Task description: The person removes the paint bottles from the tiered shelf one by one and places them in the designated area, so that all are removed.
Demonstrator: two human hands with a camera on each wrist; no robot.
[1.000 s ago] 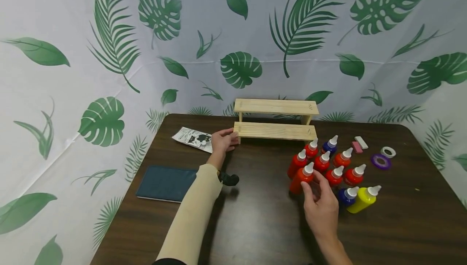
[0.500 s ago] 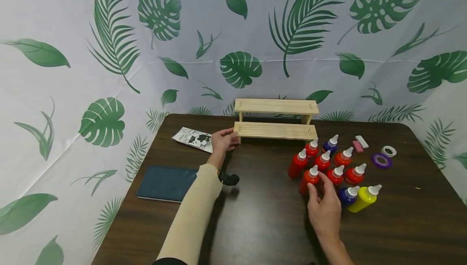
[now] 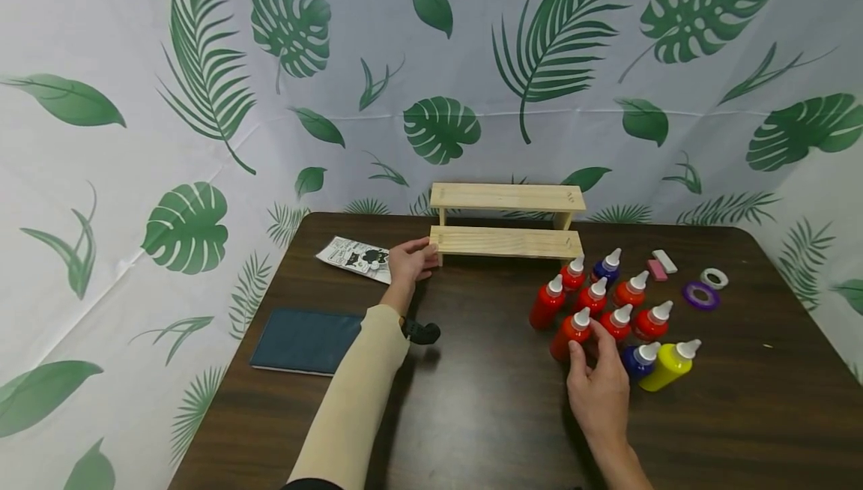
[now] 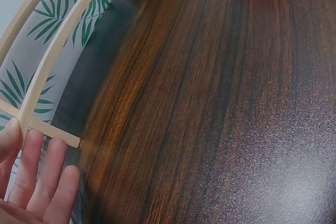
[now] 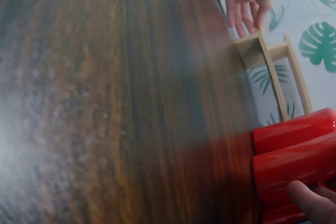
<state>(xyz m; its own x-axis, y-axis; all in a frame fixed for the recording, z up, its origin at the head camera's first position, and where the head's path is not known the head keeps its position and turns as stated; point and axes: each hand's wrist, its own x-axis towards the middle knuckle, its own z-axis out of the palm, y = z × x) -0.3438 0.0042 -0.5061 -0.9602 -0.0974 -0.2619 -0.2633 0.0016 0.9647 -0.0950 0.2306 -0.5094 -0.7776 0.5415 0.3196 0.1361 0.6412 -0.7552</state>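
Thumb and fingers of my right hand [image 3: 600,392] grip a red squeeze bottle [image 3: 565,342] with a white pointed cap. It stands upright at the near left of a cluster of similar bottles. In the right wrist view, my thumb presses the side of a red bottle [image 5: 296,160]. Around it are several red bottles [image 3: 546,307], two blue bottles [image 3: 635,364] and a yellow bottle [image 3: 666,370]. My left hand [image 3: 408,261] pinches the left end of a two-tier wooden shelf [image 3: 506,241]; its thumb and fingers show at that corner in the left wrist view.
On the left lie a dark blue notebook [image 3: 306,342] and a printed white sheet [image 3: 353,258]. Right of the bottles are a pink block [image 3: 657,270], a white block [image 3: 664,261], a white tape roll [image 3: 714,279] and a purple one [image 3: 701,296]. A leaf-print cloth [image 3: 377,40] hangs behind.
My right hand and the red squeeze bottle shifted a little right, closer to the other bottles, and then stayed there. The left hand keeps its place on the shelf.
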